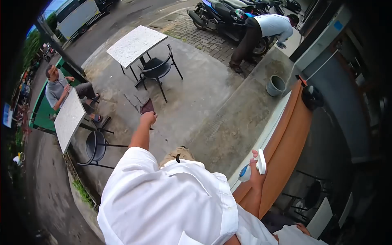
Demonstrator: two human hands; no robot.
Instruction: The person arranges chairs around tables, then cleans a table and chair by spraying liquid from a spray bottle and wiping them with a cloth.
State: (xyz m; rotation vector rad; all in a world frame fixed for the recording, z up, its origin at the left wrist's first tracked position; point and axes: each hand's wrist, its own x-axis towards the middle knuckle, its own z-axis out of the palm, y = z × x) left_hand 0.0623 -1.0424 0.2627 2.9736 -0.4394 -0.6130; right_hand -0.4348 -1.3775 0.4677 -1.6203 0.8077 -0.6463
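Note:
My left hand (149, 118) reaches forward over the concrete floor, its fingers closed on a dark maroon cloth (146, 105) that hangs folded from the fist. My right hand (256, 168) is wrapped round a spray bottle (244, 174) with a white trigger head and a clear bluish body. The bottle is beside a long orange-brown panel (281, 159) with a pale edge. Ahead of my left hand stands a black chair (157, 70) at a speckled white table (136, 44).
A seated person (57, 87) is at another white table (70, 118), with a black chair (96, 146) near it. Ahead right, a person in white (271, 26) bends beside parked motorcycles (220, 18). A grey bucket (276, 85) stands on the raised concrete step (232, 122).

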